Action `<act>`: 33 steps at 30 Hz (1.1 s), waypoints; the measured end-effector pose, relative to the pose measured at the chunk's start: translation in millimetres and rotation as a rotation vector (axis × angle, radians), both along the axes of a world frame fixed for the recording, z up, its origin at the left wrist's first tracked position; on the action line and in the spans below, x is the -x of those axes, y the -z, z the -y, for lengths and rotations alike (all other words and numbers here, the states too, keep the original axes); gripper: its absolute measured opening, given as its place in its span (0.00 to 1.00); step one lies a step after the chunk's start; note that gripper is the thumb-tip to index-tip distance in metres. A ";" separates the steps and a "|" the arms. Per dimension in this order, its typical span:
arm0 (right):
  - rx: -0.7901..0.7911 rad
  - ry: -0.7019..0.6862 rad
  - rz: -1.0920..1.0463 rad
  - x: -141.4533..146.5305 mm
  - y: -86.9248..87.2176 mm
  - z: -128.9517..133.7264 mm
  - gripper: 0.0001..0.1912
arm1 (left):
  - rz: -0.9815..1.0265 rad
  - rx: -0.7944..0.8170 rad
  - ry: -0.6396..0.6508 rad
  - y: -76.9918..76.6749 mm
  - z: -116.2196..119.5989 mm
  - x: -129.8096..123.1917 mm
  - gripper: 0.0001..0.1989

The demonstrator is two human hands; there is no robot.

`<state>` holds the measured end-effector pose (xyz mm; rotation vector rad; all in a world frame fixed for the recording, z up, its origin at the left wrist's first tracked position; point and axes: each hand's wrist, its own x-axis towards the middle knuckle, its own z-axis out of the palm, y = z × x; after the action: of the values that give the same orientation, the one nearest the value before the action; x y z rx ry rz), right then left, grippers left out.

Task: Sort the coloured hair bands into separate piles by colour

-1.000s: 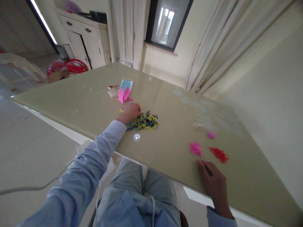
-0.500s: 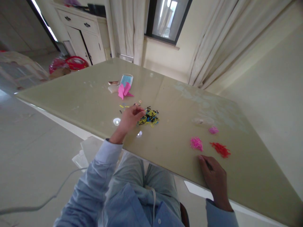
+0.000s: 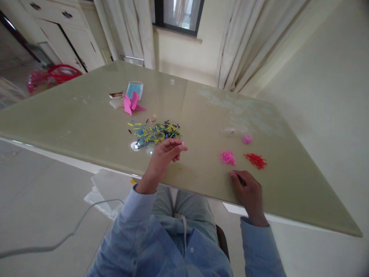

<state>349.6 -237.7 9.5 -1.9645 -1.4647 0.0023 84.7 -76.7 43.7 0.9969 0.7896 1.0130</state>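
My left hand point(image 3: 167, 156) is just in front of a spread pile of yellow, blue and black bits point(image 3: 157, 132), thumb and forefinger pinched together; whatever they hold is too small to name. Near the table's front edge my right hand point(image 3: 248, 190) rests with its fingers curled closed, their contents hidden. Just beyond it lie a pink pile point(image 3: 227, 157) and a red pile point(image 3: 255, 161) of small pieces. A smaller pink heap point(image 3: 247, 139) sits farther back, beside a clear plastic bag point(image 3: 230, 131).
Toward the back left of the glossy table point(image 3: 95, 123) are a blue face mask point(image 3: 135, 90), a folded pink paper point(image 3: 132, 103) and a small card point(image 3: 116, 94). A red basket point(image 3: 63, 73) stands on the floor beyond. A cable point(image 3: 77, 227) hangs at lower left.
My left hand has moved from the left side of the colored pile to its front right. The pile is now spread wider to the left. The view has shifted; my right hand stays by the pink pile.
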 end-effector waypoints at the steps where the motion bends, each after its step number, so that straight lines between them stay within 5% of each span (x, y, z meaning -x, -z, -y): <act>1: -0.001 -0.002 -0.004 0.3 -0.2 0.1 0.20 | 0.003 0.007 0.016 -0.8 2.8 -2.1 0.17; 16: -0.035 -0.048 -0.070 1.2 -0.3 3.2 0.17 | -0.039 0.000 0.000 -8.1 10.6 -38.3 0.15; 27: -0.029 -0.077 -0.105 -0.6 3.6 5.7 0.15 | -0.490 -0.425 0.131 14.2 29.6 -143.4 0.04; 33: -0.061 -0.109 -0.088 -1.7 5.3 6.6 0.12 | -0.767 -0.688 0.215 20.6 38.7 -164.9 0.09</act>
<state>351.3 -244.4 4.2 -1.8107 -1.4953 0.0905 249.6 -115.4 23.1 2.0887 0.9315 0.7036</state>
